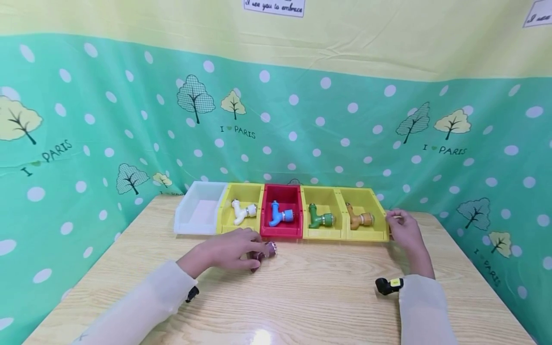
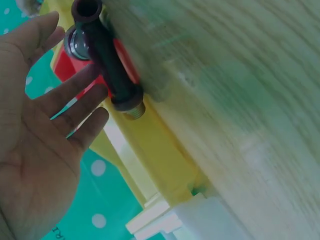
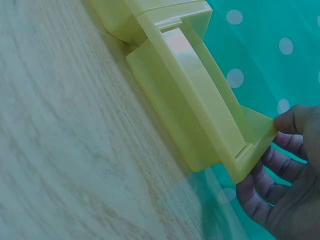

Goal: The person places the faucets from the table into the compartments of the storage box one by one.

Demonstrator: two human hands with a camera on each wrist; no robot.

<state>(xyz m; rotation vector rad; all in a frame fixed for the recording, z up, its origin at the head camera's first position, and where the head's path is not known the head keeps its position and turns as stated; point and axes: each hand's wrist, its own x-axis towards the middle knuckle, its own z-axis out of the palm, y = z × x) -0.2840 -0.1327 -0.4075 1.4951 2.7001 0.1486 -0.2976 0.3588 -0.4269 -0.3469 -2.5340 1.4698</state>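
Note:
A dark brown plastic tap (image 1: 269,249) with a metal collar is on the wooden table, in front of the red bin (image 1: 282,235). Around it my left hand (image 1: 235,249) reaches from the left, fingertips right at the tap. The left wrist view shows the fingers (image 2: 82,102) extended and spread beside the tap's body (image 2: 112,70). At the row's right end, my right hand (image 1: 405,232) holds the outer edge of the end yellow bin (image 1: 379,235). In the right wrist view its thumb (image 3: 290,119) lies on the bin's corner, with the fingers along the side.
The joined row runs from a clear whitish bin (image 1: 200,211), through a yellow bin with a white tap (image 1: 243,212), a blue tap (image 1: 280,214) in the red one, to yellow bins with a green tap (image 1: 320,217) and an orange-brown tap (image 1: 360,217). A patterned curtain (image 1: 302,129) hangs behind.

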